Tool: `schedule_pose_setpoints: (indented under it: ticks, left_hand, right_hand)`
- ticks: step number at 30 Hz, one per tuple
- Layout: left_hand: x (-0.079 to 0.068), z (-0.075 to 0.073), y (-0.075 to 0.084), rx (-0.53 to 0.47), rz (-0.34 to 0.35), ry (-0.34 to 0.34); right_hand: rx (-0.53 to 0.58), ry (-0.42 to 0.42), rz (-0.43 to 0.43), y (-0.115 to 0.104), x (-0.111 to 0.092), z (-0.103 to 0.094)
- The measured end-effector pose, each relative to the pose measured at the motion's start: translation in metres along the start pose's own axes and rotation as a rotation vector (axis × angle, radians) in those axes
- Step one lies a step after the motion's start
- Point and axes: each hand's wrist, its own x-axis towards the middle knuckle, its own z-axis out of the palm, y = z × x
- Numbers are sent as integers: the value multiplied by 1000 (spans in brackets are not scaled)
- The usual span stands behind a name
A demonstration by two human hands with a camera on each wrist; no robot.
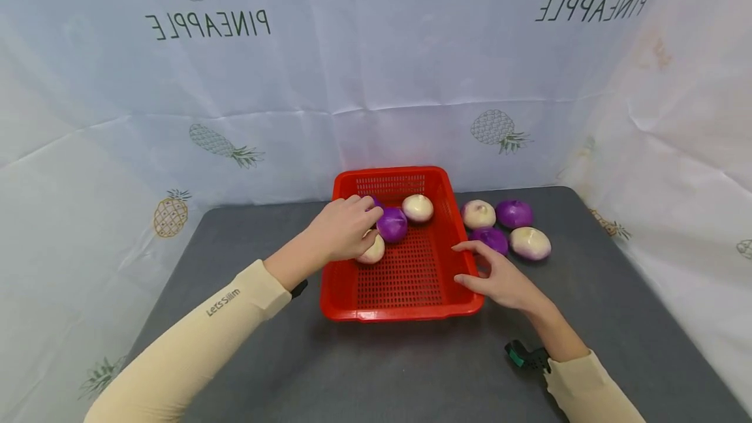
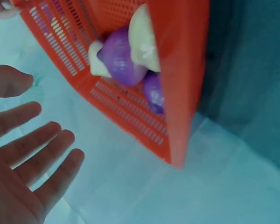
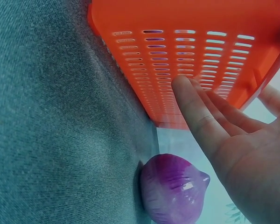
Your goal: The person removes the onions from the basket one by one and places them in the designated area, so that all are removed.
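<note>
A red plastic basket (image 1: 405,313) with slotted walls stands on the table. Inside are purple and white model onions, among them a purple onion (image 1: 391,224) and a white onion (image 1: 418,208). My left hand (image 1: 346,224) is above the basket's left side in the head view, partly covering another white onion (image 1: 371,252). In the left wrist view its fingers (image 2: 56,177) are spread and hold nothing. My right hand (image 1: 499,276) is at the basket's right wall, fingers (image 3: 196,112) extended along the slotted outside. Whether they touch it is unclear.
Right of the basket several more onions lie on the dark grey table (image 1: 411,371): a white onion (image 1: 530,243), a purple onion (image 1: 514,213) and others beside them. A pale curtain (image 1: 376,70) printed with pineapples hangs behind the table.
</note>
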Motion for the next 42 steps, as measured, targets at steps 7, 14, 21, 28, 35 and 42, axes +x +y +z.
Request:
schedule_pose_setpoints:
  ticks: [7, 14, 21, 28, 35, 42]
  left_hand:
    - [26, 0, 1, 20, -15, -80]
    - [50, 16, 3, 21, -58, -170]
    - [69, 38, 5, 19, -83, -242]
    - [81, 62, 12, 23, -88, -315]
    - [84, 80, 17, 37, -105, -348]
    - [84, 89, 19, 10, -137, -377]
  right_hand:
    - [-10, -1, 5, 0, -1, 0]
    - [-16, 4, 1, -1, 0, 2]
    - [-33, 13, 10, -3, -1, 3]
    - [-41, 18, -1, -3, 0, 2]
    - [-37, 23, -6, -2, -1, 3]
    - [-40, 25, 9, -1, 0, 3]
